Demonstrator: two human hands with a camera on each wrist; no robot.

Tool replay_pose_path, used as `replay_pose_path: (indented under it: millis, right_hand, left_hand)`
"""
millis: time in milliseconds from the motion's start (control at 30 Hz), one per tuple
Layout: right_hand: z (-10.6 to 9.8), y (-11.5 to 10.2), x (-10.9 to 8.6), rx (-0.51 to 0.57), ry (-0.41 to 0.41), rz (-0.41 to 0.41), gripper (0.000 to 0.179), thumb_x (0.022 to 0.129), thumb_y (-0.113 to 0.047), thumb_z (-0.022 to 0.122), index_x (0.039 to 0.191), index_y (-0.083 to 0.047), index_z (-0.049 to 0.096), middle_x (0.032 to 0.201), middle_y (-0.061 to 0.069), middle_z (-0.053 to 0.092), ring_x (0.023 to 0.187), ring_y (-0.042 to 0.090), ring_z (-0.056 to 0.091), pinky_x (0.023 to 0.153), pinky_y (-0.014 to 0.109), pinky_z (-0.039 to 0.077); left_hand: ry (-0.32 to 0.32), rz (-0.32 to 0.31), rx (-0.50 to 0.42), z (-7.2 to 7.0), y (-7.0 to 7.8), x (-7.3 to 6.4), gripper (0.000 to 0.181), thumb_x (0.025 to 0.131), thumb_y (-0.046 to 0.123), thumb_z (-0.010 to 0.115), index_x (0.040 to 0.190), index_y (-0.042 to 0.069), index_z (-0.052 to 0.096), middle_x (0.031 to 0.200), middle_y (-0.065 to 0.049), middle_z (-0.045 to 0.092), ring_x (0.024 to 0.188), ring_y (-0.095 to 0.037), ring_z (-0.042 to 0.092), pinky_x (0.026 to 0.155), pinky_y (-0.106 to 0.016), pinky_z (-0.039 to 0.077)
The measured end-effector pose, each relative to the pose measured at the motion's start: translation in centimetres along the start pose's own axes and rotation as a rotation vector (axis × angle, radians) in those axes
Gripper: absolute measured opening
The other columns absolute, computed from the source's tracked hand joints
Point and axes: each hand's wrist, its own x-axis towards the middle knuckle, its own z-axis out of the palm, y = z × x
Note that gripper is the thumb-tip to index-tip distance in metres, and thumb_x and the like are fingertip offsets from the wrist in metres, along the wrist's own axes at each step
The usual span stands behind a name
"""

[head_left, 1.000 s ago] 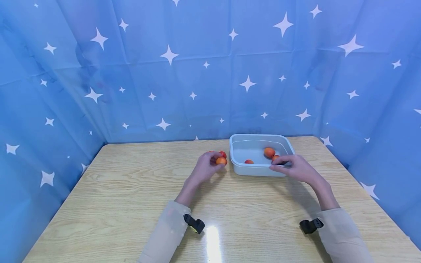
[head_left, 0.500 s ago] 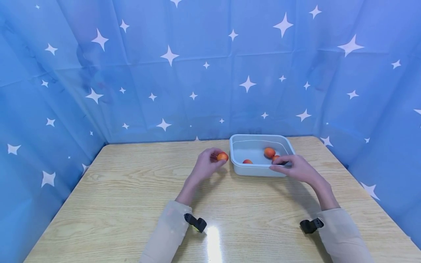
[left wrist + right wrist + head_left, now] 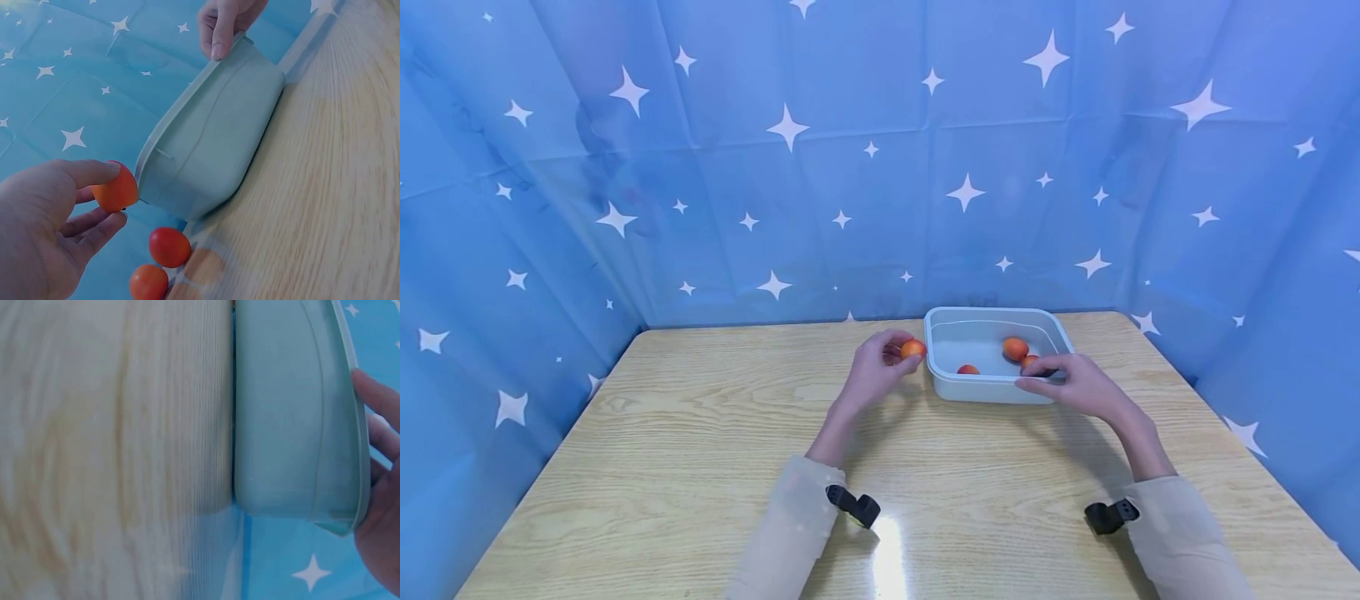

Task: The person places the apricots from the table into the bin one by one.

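Observation:
In the head view my left hand (image 3: 868, 371) is just left of a pale blue-green plastic bin (image 3: 988, 390). Its thumb and fingers pinch an orange-red round fruit (image 3: 115, 189) beside the bin's upper left edge. Two more such fruits lie on the table below that hand in the left wrist view, a red one (image 3: 169, 247) and an orange one (image 3: 149, 282); the hand hides them from the head camera. My right hand (image 3: 1078, 387) grips the bin's near rim toward its right end, thumb outside and fingers over the inside. Inside the bin three fruits (image 3: 1015, 348) show, partly cut off by the rim.
The bin stands near the back edge of a light wood table (image 3: 700, 442). Behind it hangs a blue curtain (image 3: 850, 192) with white stars, which also runs along both sides. Each sleeve carries a black wrist camera (image 3: 853, 506).
My left hand has lifted the fruit away from the others and moved it slightly right and up, to the bin's left edge. The right hand stays on the rim.

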Motion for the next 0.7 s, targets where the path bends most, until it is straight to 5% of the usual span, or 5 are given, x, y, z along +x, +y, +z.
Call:
replay_pose_path:
  millis: [400, 700]
  right_hand:
    - [-0.1, 0.0, 0.0, -0.009, -0.002, 0.001, 0.023, 0.093, -0.034, 0.074, 0.104, -0.014, 0.077, 0.098, 0.001, 0.071, 0.088, 0.023, 0.056, 0.068, 0.029, 0.046]
    - [-0.1, 0.0, 0.0, -0.015, -0.001, 0.0, 0.024, 0.093, -0.034, 0.074, 0.105, -0.014, 0.077, 0.097, 0.0, 0.071, 0.089, 0.024, 0.056, 0.067, 0.029, 0.047]
  left_hand:
    - [0.032, 0.04, -0.096, 0.7, 0.8, 0.3, 0.033, 0.092, 0.013, 0.076, 0.121, 0.002, 0.066, 0.105, -0.009, 0.066, 0.089, -0.018, 0.062, 0.075, -0.026, 0.056]
    - [0.057, 0.063, -0.116, 1.4, 1.3, 0.6, 0.036, 0.092, 0.014, 0.076, 0.125, 0.003, 0.066, 0.111, -0.007, 0.065, 0.097, -0.018, 0.061, 0.085, -0.026, 0.055]
